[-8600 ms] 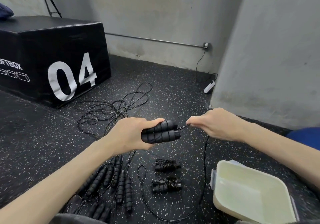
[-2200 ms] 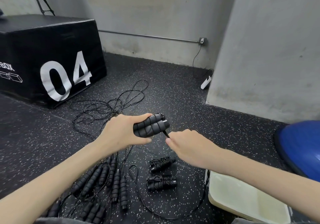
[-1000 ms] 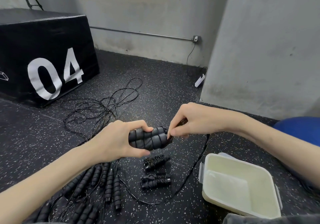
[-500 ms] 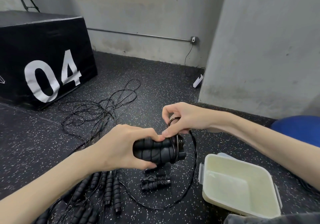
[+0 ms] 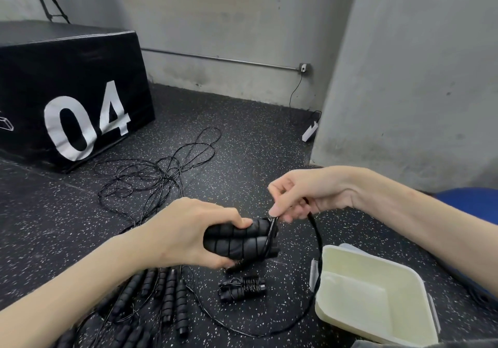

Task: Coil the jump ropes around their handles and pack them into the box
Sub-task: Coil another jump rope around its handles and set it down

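My left hand (image 5: 186,233) grips a pair of black ribbed jump rope handles (image 5: 242,241) held side by side. My right hand (image 5: 301,195) pinches the thin black rope (image 5: 316,235) just above the handles' right end, where a turn of rope lies around them. The rope's slack loops down to the floor beside the cream plastic box (image 5: 374,296), which sits open at lower right with nothing in it. One coiled jump rope (image 5: 244,289) lies on the floor below the handles; another is mostly hidden behind them.
Several uncoiled handles (image 5: 164,293) lie at lower left, their ropes tangled (image 5: 151,175) farther back. A black soft box marked 04 (image 5: 67,97) stands at left. A grey wall column (image 5: 417,78) is on the right, a blue object (image 5: 474,203) beside it.
My right hand has brought the rope over the handles' right end, laying a turn around them, and has lifted slightly. The left hand keeps hold of the handles.
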